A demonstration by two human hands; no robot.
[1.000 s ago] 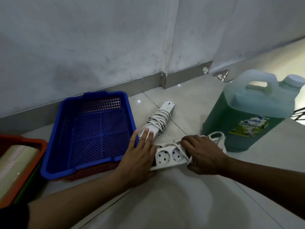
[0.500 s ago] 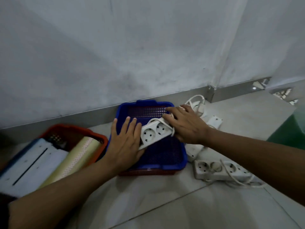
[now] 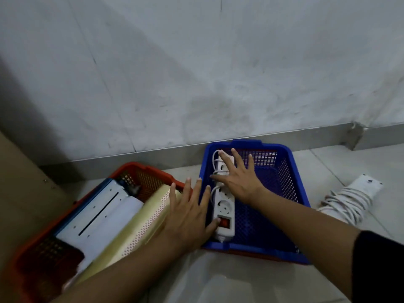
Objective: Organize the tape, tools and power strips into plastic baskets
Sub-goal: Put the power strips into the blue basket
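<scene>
A white power strip (image 3: 225,206) with a red switch lies lengthwise along the left side of the blue basket (image 3: 286,215). My right hand (image 3: 238,178) rests flat on the strip's far half, fingers spread. My left hand (image 3: 188,215) lies flat over the basket's left rim, its thumb touching the strip beside the switch. A red basket (image 3: 150,171) on the left holds a roll of clear tape (image 3: 140,226) and a white and blue tool (image 3: 102,217). A second power strip (image 3: 349,200), wrapped in its cord, lies on the floor to the right.
A grey wall with a skirting board (image 3: 153,152) runs behind both baskets. A brown panel (image 3: 24,184) stands at the far left. Pale floor tiles (image 3: 218,281) spread in front of the baskets.
The power strip went from being held above the blue basket to lying flat along its left side. Both hands have flattened out with their fingers spread. The view shifted left.
</scene>
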